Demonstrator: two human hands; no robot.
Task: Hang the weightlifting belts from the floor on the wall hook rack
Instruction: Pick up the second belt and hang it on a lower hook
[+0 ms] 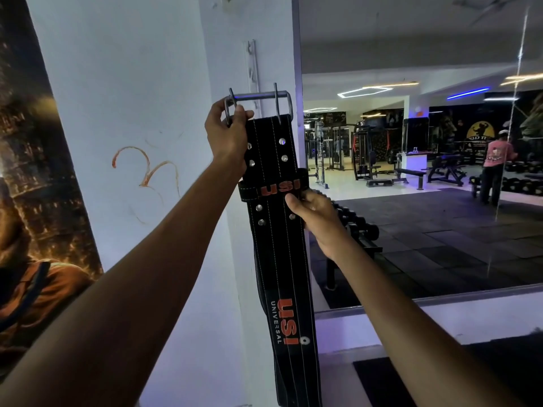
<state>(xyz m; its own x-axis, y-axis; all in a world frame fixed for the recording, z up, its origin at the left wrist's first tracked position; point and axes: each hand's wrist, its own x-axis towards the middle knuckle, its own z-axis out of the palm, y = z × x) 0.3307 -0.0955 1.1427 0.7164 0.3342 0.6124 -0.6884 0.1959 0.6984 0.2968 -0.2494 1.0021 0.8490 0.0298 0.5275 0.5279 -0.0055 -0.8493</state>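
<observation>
Right now a black belt [279, 230] is held up against the white wall, its steel buckle [258, 101] just below the white hook rack [253, 66]. Left hand [227, 133] has its grip closed on the buckle; right hand [316, 212] pinches the strap lower down. Hooking it looks not yet done.

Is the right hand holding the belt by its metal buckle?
No, the right hand pinches the black belt lower down near the keeper loop, while the left hand grips the metal buckle at the top.
</observation>
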